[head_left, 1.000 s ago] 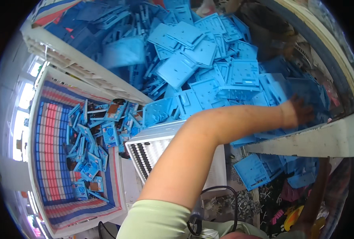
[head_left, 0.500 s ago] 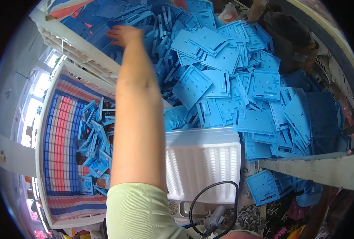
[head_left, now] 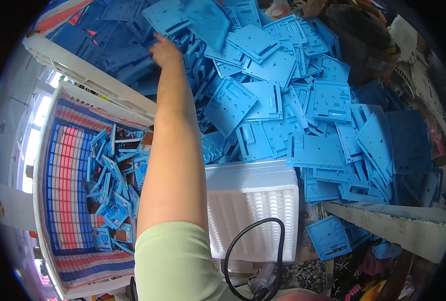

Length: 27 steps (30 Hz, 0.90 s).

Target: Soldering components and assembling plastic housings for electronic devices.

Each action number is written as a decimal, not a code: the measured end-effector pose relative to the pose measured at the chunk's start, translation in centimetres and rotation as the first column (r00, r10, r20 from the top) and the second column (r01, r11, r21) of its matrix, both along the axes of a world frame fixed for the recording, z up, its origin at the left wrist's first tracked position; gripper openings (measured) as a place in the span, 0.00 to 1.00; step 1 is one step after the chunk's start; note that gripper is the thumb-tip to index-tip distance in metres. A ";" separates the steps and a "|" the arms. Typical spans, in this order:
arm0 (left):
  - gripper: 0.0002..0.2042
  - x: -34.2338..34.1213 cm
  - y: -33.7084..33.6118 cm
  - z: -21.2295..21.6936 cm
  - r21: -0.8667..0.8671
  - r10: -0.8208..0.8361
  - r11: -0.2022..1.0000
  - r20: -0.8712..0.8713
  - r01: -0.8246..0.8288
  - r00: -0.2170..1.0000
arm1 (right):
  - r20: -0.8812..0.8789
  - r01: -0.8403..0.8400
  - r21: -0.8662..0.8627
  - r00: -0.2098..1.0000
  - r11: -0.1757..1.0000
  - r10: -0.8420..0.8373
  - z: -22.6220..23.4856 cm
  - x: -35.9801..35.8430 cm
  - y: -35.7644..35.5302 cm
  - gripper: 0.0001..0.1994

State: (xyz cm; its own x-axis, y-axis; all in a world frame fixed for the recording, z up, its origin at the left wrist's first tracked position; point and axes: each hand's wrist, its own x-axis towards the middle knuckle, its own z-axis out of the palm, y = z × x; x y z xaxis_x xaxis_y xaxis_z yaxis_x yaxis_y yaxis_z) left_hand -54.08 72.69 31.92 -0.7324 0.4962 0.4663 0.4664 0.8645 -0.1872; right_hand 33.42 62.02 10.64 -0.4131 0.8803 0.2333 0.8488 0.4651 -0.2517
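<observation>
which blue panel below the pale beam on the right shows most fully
The leftmost blue panel below the pale beam: nearly its whole face shows; its neighbours are partly hidden.

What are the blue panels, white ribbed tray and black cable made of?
Blue panels: likely plastic, satin, given the moulded-in slots and ribs. White ribbed tray: probably formed plastic, slightly glossy, given repeating ridges. Black cable: perhaps rubber or plastic sheath, smooth, bending evenly.

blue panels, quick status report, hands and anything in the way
Left hand among the blue panels, grip unclear; right hand out of view. Panels in a loose, overlapping heap. White divider to the left, not blocking that hand.
</observation>
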 end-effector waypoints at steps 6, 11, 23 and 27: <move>0.16 1.5 -1.1 -1.5 0.138 -0.042 0.990 0.067 0.033 0.997 | -0.025 0.025 0.061 0.999 0.998 -0.023 3.2 3.1 4.5 0.19; 0.13 7.5 -4.2 -2.1 0.191 -0.142 0.975 0.127 0.116 0.982 | -0.025 0.066 0.127 0.998 0.990 -0.064 6.3 6.3 9.5 0.19; 0.09 23.7 -3.9 -3.0 0.204 -0.645 0.731 -0.101 0.651 0.757 | 0.041 -0.035 0.115 0.999 0.993 0.030 4.1 2.3 12.2 0.19; 0.12 32.7 -5.0 -2.2 0.310 -0.901 0.401 -0.038 0.862 0.433 | 0.081 -0.078 0.126 0.994 0.989 0.068 3.5 0.1 11.1 0.19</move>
State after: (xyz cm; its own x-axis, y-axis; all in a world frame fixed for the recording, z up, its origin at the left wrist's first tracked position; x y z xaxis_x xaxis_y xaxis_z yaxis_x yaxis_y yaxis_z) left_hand -21.35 67.65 29.67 -0.0125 0.7809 0.6245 0.9965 -0.0418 0.0722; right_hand 33.49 73.13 14.11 -0.4958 0.8119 0.3083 0.8259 0.5505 -0.1215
